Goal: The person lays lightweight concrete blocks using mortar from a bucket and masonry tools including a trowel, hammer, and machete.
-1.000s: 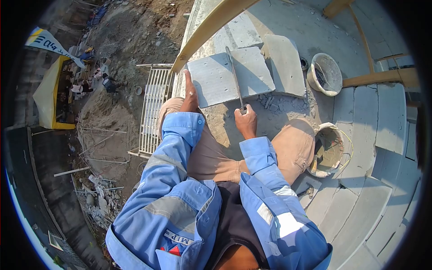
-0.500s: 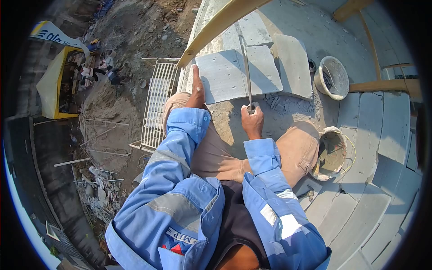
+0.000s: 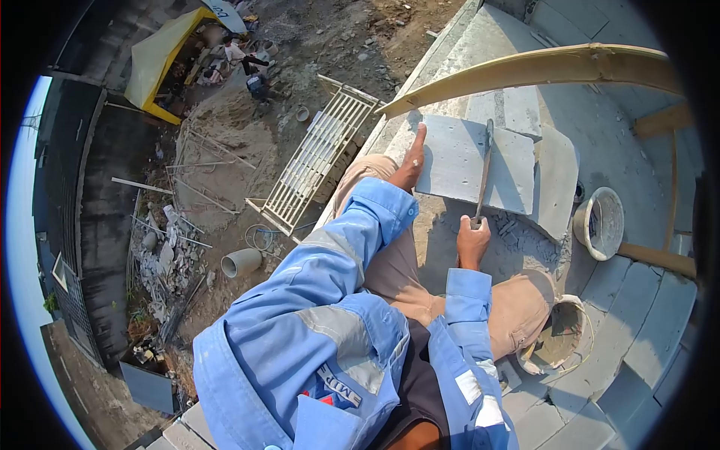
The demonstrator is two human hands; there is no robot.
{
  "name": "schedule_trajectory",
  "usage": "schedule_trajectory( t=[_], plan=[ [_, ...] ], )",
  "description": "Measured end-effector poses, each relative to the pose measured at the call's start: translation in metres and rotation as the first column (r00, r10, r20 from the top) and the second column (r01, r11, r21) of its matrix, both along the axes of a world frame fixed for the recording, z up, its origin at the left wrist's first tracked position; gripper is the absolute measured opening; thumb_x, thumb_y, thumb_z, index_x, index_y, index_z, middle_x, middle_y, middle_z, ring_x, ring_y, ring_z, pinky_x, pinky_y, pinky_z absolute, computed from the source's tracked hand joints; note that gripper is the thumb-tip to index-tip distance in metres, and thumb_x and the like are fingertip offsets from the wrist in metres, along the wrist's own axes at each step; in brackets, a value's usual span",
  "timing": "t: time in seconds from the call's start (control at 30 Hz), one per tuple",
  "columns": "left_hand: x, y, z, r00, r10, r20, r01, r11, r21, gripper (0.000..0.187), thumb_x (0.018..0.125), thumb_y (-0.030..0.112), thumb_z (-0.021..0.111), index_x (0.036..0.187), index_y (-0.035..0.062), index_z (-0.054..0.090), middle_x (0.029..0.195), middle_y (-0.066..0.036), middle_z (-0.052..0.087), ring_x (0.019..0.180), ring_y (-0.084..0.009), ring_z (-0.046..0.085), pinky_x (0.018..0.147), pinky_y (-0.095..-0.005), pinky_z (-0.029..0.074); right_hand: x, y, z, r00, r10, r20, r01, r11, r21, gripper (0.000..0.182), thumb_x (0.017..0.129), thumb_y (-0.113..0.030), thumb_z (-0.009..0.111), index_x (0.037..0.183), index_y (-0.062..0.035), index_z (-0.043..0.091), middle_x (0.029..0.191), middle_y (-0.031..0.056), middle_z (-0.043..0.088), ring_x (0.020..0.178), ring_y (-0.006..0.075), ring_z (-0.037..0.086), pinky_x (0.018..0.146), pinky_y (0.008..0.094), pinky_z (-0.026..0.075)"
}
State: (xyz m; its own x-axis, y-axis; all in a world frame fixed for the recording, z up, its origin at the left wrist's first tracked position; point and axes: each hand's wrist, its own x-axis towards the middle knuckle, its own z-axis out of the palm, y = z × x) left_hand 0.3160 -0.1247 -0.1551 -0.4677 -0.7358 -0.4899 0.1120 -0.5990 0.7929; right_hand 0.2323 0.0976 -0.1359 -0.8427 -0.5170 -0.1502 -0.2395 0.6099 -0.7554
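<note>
A pale grey block [image 3: 450,159] lies flat in front of my knees, in the upper middle of the view. My left hand [image 3: 409,161] rests along its left edge, thumb pointing up and the other fingers hidden. My right hand [image 3: 472,240] is closed round the handle of a long thin saw [image 3: 486,169], just below the block's near edge. The blade lies across the block, pointing away from me. Another grey block [image 3: 555,180] sits to the right, partly under or against the first. Small rubble [image 3: 517,232] lies near the saw handle.
A bamboo pole [image 3: 540,67] crosses above the blocks. Two buckets, one white [image 3: 604,223] and one with a rope [image 3: 556,337], stand at right beside stacked blocks [image 3: 660,315]. At left, past the ledge, are a metal rack [image 3: 319,157], a yellow tent [image 3: 161,64] and people lower down.
The view has turned, so the blocks, hands and buckets appear further right. My right hand still grips the saw, and my left hand stays at the block's edge.
</note>
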Motion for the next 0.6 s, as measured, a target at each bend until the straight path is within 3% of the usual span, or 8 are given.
schedule_trajectory(
  t=[0.13,0.23,0.4,0.47,0.53,0.6],
  plan=[
    [-0.002,0.001,-0.004,1.0,-0.004,0.016,0.004,1.0,-0.002,0.097,0.092,0.079,0.036,0.149,0.0015,0.038,0.136,-0.022,0.056,0.121,-0.0345,0.059,0.103,-0.0427,0.047,-0.002,0.007,-0.001,1.0,0.018,0.026,-0.018,1.0,-0.023,0.04,0.086,-0.034,0.07,0.077,0.0024,0.056,0.073,0.0226,0.063,0.068,0.0412,0.061,0.065,0.0481,0.047],
    [-0.005,0.003,0.006,0.999,-0.007,0.031,0.008,1.0,-0.013,0.096,0.092,0.079,0.036,0.149,0.0013,0.039,0.136,-0.022,0.057,0.121,-0.0343,0.059,0.103,-0.0424,0.047,-0.002,0.008,0.011,0.949,0.004,0.315,0.009,0.999,-0.042,0.046,0.087,-0.04,0.071,0.079,0.0028,0.057,0.072,0.0221,0.062,0.068,0.0409,0.06,0.066,0.0475,0.046],
    [-0.007,0.007,0.02,0.998,-0.013,-0.054,0.015,0.999,0.034,0.094,0.093,0.076,0.039,0.146,-0.0011,0.044,0.138,-0.022,0.056,0.122,-0.0322,0.057,0.104,-0.0413,0.044,-0.004,0.01,-0.007,0.982,0.04,0.186,-0.034,0.999,-0.034,0.049,0.087,-0.043,0.072,0.08,0.0043,0.058,0.073,0.0226,0.063,0.07,0.0411,0.061,0.068,0.0482,0.047],
    [-0.008,-0.002,-0.008,0.997,-0.032,-0.065,0.036,0.998,0.053,0.094,0.093,0.077,0.04,0.146,-0.0009,0.044,0.138,-0.022,0.055,0.122,-0.0324,0.057,0.104,-0.0417,0.044,-0.004,0.011,-0.005,0.989,0.048,0.137,-0.042,0.998,-0.047,0.051,0.087,-0.043,0.072,0.081,0.0048,0.058,0.073,0.023,0.063,0.071,0.0411,0.061,0.068,0.0484,0.047],
    [-0.008,-0.009,-0.03,0.996,-0.049,-0.073,0.054,0.996,0.071,0.095,0.092,0.077,0.04,0.146,-0.0007,0.044,0.138,-0.023,0.055,0.122,-0.0326,0.057,0.104,-0.0421,0.044,-0.003,0.011,-0.007,0.978,0.034,0.206,-0.021,0.998,-0.065,0.052,0.087,-0.045,0.071,0.081,0.0048,0.058,0.075,0.0241,0.064,0.072,0.0423,0.061,0.069,0.0481,0.047],
    [-0.009,-0.011,-0.036,1.0,-0.019,0.006,0.019,0.995,0.094,0.097,0.091,0.078,0.041,0.146,-0.0014,0.043,0.139,-0.024,0.054,0.122,-0.0335,0.058,0.104,-0.0424,0.045,-0.004,0.013,-0.012,0.982,0.039,0.187,-0.026,0.997,-0.071,0.054,0.088,-0.048,0.07,0.082,0.0047,0.058,0.074,0.0232,0.063,0.072,0.0422,0.061,0.07,0.0487,0.046]
  ],
)
